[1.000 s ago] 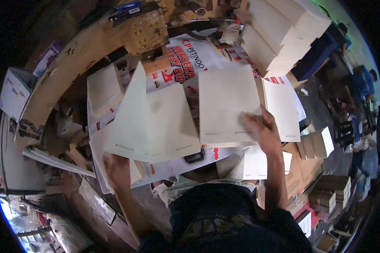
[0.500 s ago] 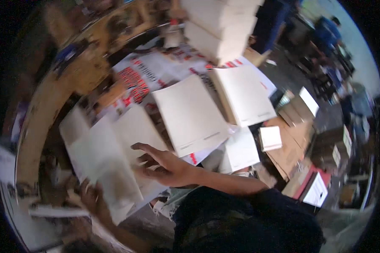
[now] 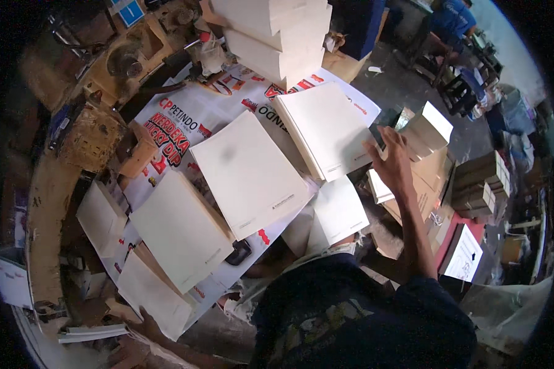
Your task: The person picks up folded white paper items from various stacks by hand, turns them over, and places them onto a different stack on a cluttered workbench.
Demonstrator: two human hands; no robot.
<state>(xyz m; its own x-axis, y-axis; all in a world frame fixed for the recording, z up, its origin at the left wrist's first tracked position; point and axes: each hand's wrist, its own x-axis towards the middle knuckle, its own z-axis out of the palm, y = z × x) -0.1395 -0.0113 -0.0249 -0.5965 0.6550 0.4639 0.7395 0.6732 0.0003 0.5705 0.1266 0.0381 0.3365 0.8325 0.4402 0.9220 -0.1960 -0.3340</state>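
My right hand (image 3: 391, 158) is held out with its fingers apart, just over the right edge of a stack of white sheets (image 3: 326, 126). Nothing shows in it, and whether it touches the top sheet is unclear. Down at the lower left, my left hand (image 3: 129, 352) is dim and partly out of clear sight, close to a thin pile of white sheets (image 3: 92, 333). Its fingers are too blurred to read. Between the hands lie a middle stack of sheets (image 3: 255, 178), a left stack (image 3: 181, 230), and a tilted near stack (image 3: 154, 295).
A printed poster sheet (image 3: 172, 111) covers the table beneath the stacks. Tall piles of white paper (image 3: 283, 43) stand at the far side. Tied bundles (image 3: 477, 184) and cardboard (image 3: 425, 184) sit at the right. A person in blue (image 3: 454, 18) is far off at upper right.
My right hand has swung from over the left stack to the right-hand stack. My left hand has dropped lower, away from the near-left sheets. The whole view has shifted and sharpened.
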